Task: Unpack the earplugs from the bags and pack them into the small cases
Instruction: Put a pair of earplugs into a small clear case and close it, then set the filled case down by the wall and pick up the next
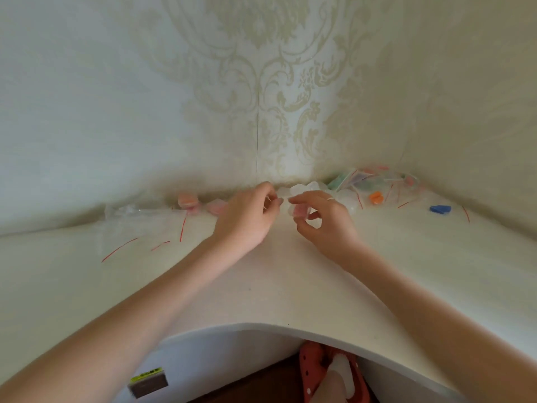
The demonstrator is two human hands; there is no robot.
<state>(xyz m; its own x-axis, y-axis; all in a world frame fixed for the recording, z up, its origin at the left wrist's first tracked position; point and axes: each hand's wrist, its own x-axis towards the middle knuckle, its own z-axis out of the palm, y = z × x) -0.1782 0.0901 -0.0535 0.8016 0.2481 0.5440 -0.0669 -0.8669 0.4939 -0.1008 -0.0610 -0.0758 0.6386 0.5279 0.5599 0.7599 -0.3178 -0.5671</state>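
At the far left, well away from both hands, empty clear bags lie crumpled at the foot of the wall, with loose red strips scattered on the white table in front of them. Nearer the hands, just left of the left hand, sit small pink cases, one rounded and peach-pink, the others paler and partly hidden behind the hand. The left hand is raised over the table with its fingers curled and thumb and forefinger drawn close together; the blur makes it impossible to tell whether anything is pinched between them. Just to its right, nearly fingertip to fingertip, the right hand holds a small case between thumb and fingers; the case is translucent, whitish with a pink tint, soft-edged in the blur, and it cannot be told whether it is open or closed. A ring shows on one finger of that hand. Behind the two hands, against the wall, is a cluster of clear cases, glassy and colourless. Further right of the right hand lies a heap of full bags showing green, pink and red, an orange earplug beside it, and, furthest right, a blue earplug alone on the table.
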